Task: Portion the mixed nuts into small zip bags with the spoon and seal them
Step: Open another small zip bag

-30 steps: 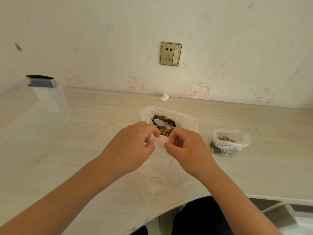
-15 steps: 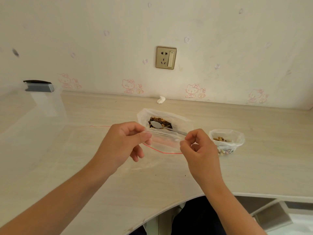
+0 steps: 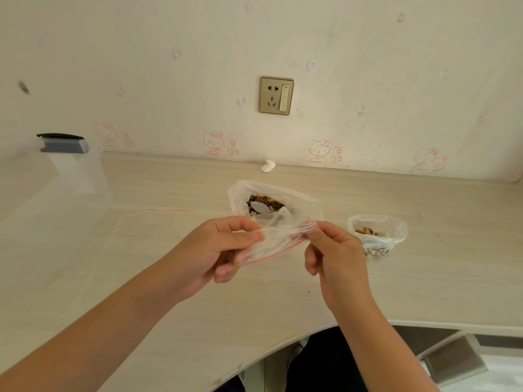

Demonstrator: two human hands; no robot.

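An empty clear zip bag (image 3: 276, 240) with a red seal line hangs above the desk between my hands. My left hand (image 3: 218, 250) pinches its left rim between thumb and forefinger. My right hand (image 3: 331, 250) pinches its right rim. The bag's mouth is stretched and partly open. Behind it lies a large clear bag of mixed nuts (image 3: 271, 202), mouth open, with a metal spoon (image 3: 261, 207) resting in it. At the right stands a small bag (image 3: 376, 236) partly filled with nuts, its top open.
The pale wooden desk (image 3: 141, 264) curves inward at its front edge. Flat empty zip bags (image 3: 161, 213) with a red line lie at the left. A crumpled white scrap (image 3: 268, 166) sits by the wall. A clear box with a grey clip (image 3: 63, 145) stands far left.
My hands have lifted the empty bag off the desk and drawn apart. Its mouth has been pulled wider and the red seal line now slants.
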